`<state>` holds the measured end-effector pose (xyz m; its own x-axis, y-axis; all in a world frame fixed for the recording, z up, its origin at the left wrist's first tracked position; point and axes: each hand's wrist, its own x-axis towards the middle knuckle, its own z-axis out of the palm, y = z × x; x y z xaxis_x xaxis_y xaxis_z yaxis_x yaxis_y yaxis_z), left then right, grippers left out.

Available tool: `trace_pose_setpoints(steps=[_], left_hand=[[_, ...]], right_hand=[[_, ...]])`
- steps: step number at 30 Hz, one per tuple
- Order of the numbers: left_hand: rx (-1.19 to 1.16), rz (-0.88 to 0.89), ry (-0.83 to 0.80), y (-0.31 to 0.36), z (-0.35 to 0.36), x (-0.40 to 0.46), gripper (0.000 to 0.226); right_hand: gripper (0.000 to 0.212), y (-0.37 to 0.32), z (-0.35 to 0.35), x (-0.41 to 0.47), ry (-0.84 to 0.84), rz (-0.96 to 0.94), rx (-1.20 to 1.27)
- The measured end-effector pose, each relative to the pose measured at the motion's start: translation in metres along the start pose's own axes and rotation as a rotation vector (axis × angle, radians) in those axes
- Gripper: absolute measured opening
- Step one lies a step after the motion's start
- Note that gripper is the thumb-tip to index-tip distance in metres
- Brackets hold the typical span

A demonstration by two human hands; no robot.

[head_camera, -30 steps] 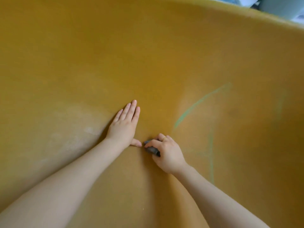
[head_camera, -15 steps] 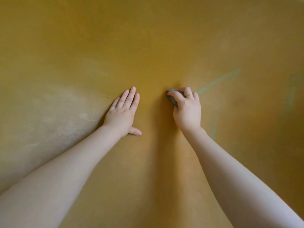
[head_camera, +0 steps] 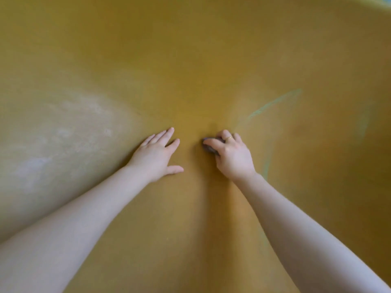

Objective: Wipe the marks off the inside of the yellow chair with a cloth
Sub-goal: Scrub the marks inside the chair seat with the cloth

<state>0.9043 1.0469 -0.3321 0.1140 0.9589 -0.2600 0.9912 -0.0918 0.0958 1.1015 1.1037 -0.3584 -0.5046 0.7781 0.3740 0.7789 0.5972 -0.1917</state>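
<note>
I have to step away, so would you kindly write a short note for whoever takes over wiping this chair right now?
Left hand: flat, fingers straight, resting on the inside of the yellow chair.
Right hand: grips the small dark cloth, pressed to the chair wall near the centre fold.
Done: cannot tell; the patch around the cloth looks free of marks.
Left: the slanted green streak up and right of the cloth, a fainter green line by the right wrist, and the whitish smudges on the left side.
</note>
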Motion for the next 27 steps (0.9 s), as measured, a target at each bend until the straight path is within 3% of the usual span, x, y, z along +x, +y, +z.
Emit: trace_pose_setpoints(steps=[3,6,12,16,18,23,25,27], left_hand=[[0.042,0.011,-0.066,-0.001,0.010,-0.010,0.118],[0.077,-0.040,-0.084,0.006,0.015,-0.011,0.129],[0.084,-0.053,-0.090,0.021,0.017,-0.024,0.106],[0.054,-0.028,-0.095,0.019,0.021,-0.034,0.092],[0.039,-0.023,-0.106,0.017,0.024,-0.035,0.093],[0.021,0.016,-0.077,0.010,0.031,-0.034,0.095],[0.030,0.029,-0.076,0.009,0.031,-0.035,0.098],[0.040,0.043,-0.094,0.009,0.027,-0.037,0.105]], right_hand=[[0.038,0.006,0.002,0.013,0.063,0.139,0.027],[0.041,-0.020,0.010,-0.008,0.034,0.219,0.093],[0.039,-0.069,-0.002,-0.090,-0.191,-0.006,0.235],[0.032,-0.048,-0.008,-0.075,-0.165,-0.142,0.076],[0.024,-0.021,-0.009,-0.050,-0.082,-0.040,-0.035],[0.039,-0.002,-0.007,-0.024,0.000,0.337,-0.082],[0.040,-0.026,-0.004,-0.040,-0.039,0.346,-0.020],[0.037,-0.059,-0.004,-0.070,-0.109,0.242,0.050]])
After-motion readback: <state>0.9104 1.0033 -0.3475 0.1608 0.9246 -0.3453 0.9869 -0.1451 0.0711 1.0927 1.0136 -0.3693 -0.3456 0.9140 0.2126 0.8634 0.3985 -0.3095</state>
